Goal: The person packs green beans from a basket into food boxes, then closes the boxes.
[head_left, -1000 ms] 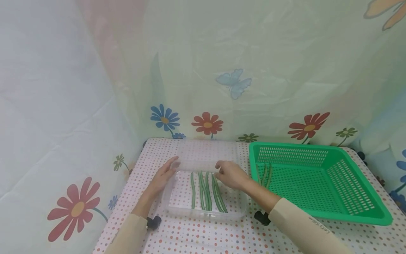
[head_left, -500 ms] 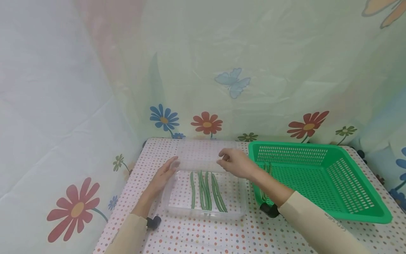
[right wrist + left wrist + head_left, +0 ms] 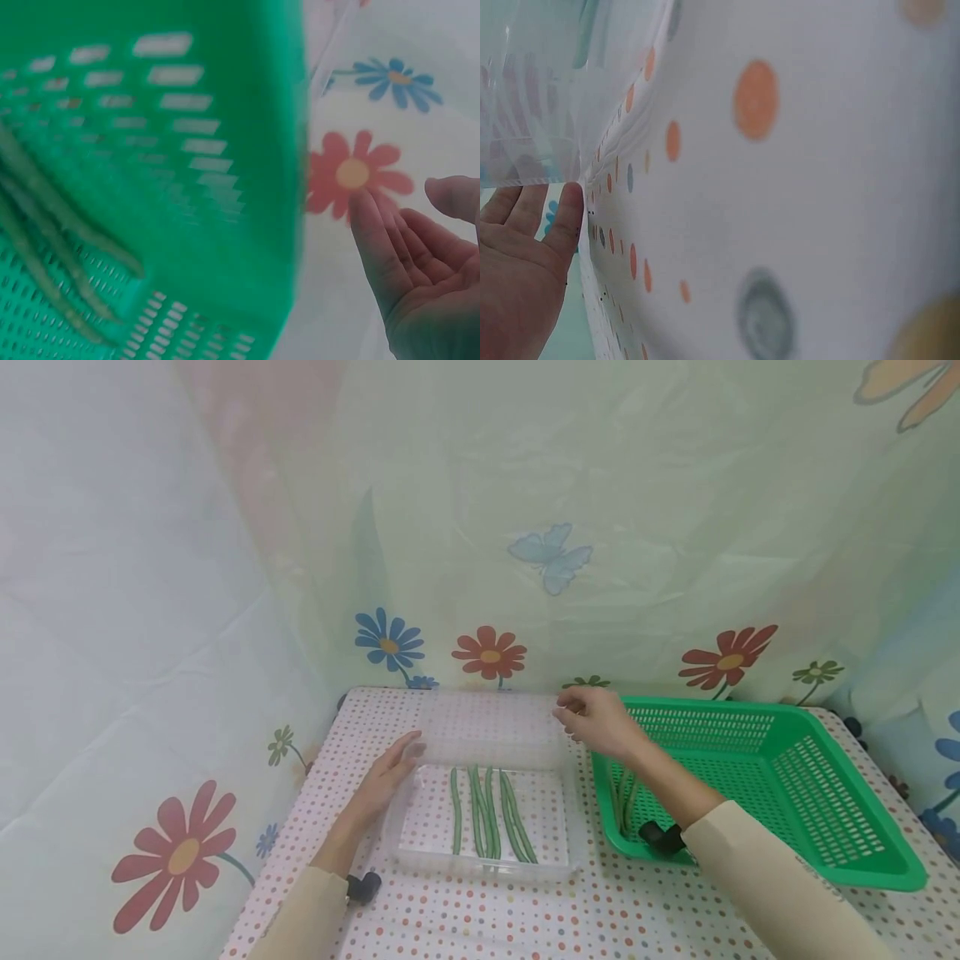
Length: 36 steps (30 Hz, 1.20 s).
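My left hand [image 3: 385, 778] rests at the back left corner of a clear plastic box [image 3: 408, 858], its fingers extended. In the left wrist view, the fingertips [image 3: 568, 196] are at the box's edge [image 3: 532, 161]. Several green beans [image 3: 457, 814] lie lengthwise inside the box, spaced in loose groups. My right hand [image 3: 603, 722] hovers over the left back corner of a green basket [image 3: 757, 814]. The right wrist view shows that hand [image 3: 431, 277] with nothing in it, thumb and fingers apart. A few more green beans [image 3: 56, 217] lie at the basket's left side.
Behind the box lies a clear plastic piece, apparently its lid [image 3: 495, 718]. A dotted cloth [image 3: 480, 927] covers the table. Flower-printed curtains [image 3: 480, 527] enclose the back and sides. The basket's raised wall [image 3: 274, 150] stands right of the box.
My right hand has risen from above the box and moved right and back, to over the basket's edge. The left hand and the beans in the box stay put.
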Each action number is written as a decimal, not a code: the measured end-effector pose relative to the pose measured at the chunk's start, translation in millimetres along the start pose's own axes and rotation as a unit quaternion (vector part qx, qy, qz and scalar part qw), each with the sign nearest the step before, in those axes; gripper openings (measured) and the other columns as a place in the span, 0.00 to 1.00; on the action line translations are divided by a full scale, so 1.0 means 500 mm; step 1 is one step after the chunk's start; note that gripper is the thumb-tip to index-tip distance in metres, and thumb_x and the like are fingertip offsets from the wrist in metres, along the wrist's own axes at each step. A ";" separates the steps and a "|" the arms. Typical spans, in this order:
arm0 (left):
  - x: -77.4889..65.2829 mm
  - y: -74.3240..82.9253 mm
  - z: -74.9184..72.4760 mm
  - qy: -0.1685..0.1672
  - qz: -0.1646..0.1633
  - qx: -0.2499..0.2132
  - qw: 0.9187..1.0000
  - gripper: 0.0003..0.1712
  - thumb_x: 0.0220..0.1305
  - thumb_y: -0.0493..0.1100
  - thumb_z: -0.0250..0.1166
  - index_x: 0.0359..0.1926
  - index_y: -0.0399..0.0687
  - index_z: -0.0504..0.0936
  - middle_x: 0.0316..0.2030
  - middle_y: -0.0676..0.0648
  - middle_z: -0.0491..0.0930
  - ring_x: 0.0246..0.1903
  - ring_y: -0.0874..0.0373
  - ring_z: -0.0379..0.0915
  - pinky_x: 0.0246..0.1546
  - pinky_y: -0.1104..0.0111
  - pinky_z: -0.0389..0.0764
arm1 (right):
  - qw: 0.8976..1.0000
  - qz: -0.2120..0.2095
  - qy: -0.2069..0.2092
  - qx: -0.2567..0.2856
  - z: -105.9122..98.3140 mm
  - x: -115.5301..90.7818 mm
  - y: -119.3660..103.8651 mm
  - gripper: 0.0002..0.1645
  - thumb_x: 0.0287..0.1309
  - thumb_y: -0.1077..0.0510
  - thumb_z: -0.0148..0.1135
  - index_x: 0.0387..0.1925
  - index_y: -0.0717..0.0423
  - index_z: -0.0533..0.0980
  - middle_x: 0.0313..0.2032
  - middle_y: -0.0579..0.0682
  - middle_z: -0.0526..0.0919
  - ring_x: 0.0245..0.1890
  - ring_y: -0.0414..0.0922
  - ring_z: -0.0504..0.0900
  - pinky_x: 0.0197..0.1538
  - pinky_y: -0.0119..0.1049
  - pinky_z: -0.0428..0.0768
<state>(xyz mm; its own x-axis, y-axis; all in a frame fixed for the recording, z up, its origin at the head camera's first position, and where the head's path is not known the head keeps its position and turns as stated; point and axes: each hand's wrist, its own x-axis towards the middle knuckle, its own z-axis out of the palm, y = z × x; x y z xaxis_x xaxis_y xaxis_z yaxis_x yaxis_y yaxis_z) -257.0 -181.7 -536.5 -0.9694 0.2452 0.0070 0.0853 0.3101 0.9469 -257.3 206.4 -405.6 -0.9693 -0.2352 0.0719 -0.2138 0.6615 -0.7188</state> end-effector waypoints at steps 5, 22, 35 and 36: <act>-0.001 0.001 0.000 -0.002 -0.001 0.004 1.000 0.28 0.83 0.49 0.49 0.78 0.72 0.63 0.80 0.49 0.60 0.83 0.46 0.44 0.82 0.41 0.43 | 1.000 0.014 0.013 0.005 -0.012 0.003 0.035 0.20 0.77 0.53 0.57 0.58 0.65 0.78 0.49 0.63 0.86 0.41 0.51 0.88 0.42 0.42 0.91; 0.000 0.003 0.000 0.000 -0.001 0.008 1.000 0.28 0.83 0.49 0.50 0.78 0.71 0.63 0.80 0.49 0.60 0.83 0.46 0.44 0.82 0.41 0.44 | 1.000 0.015 0.015 0.023 -0.026 0.005 0.069 0.22 0.79 0.54 0.54 0.61 0.68 0.76 0.49 0.66 0.85 0.44 0.58 0.88 0.43 0.44 0.91; 0.002 0.003 -0.002 0.001 -0.003 0.011 1.000 0.28 0.83 0.49 0.50 0.78 0.70 0.63 0.81 0.50 0.59 0.83 0.47 0.43 0.82 0.42 0.44 | 0.999 0.041 0.035 0.003 -0.047 0.008 0.094 0.22 0.79 0.54 0.53 0.58 0.69 0.76 0.47 0.68 0.86 0.40 0.55 0.90 0.40 0.44 0.90; 0.002 0.003 -0.002 0.001 -0.002 0.012 1.000 0.28 0.83 0.49 0.50 0.78 0.70 0.63 0.81 0.50 0.58 0.83 0.46 0.43 0.82 0.42 0.44 | 0.999 0.040 0.037 0.001 -0.048 0.008 0.098 0.21 0.79 0.54 0.53 0.57 0.69 0.77 0.45 0.67 0.86 0.39 0.54 0.89 0.39 0.43 0.89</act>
<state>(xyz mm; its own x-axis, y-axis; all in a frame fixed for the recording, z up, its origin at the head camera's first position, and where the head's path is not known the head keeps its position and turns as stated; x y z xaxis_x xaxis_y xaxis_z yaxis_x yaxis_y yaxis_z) -258.3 -182.0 -534.7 -0.9705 0.2412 0.0038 0.0863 0.3324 0.9392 -274.8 255.1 -423.9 -0.9897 -0.1279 0.0646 -0.1346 0.6754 -0.7251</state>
